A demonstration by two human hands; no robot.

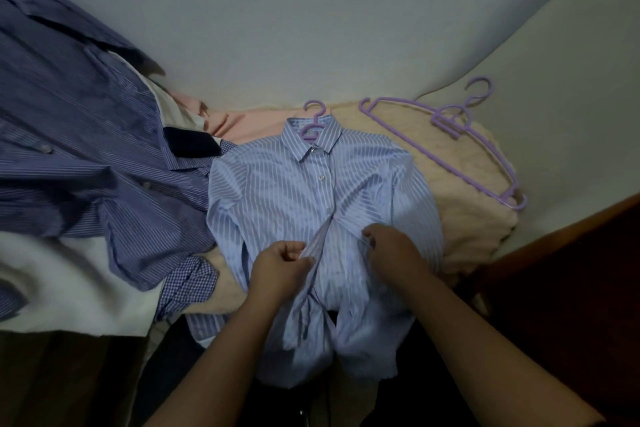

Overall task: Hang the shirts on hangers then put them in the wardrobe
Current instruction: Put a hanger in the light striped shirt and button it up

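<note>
- Head view: a light blue, white-striped cotton shirt (298, 191) is laid front-up on a cream fleecy blanket (460, 184), with the purple plastic hanger hook (313, 121) showing out of the collar at 12 o'clock.
- The left hand (282, 269) is closed in a pinch on the left edge of the placket; the right hand (393, 246) is closed on the opposite edge, at 2 o'clock from the left.
- The step in hand is judged to be buttoning the lower front. It is best done with both edges drawn level and the fabric kept flat, so that the hanger is not pulled askew inside the shoulders.
- The shirt's unfastened lower front lies between and under both hands; its collar is well apart at 12 o'clock.
- Spare purple plastic hangers (460, 135) are seen at 2 o'clock, and a dark blue striped shirt (79, 121) at 10 o'clock.
- No wardrobe can be made out with certainty.
</note>
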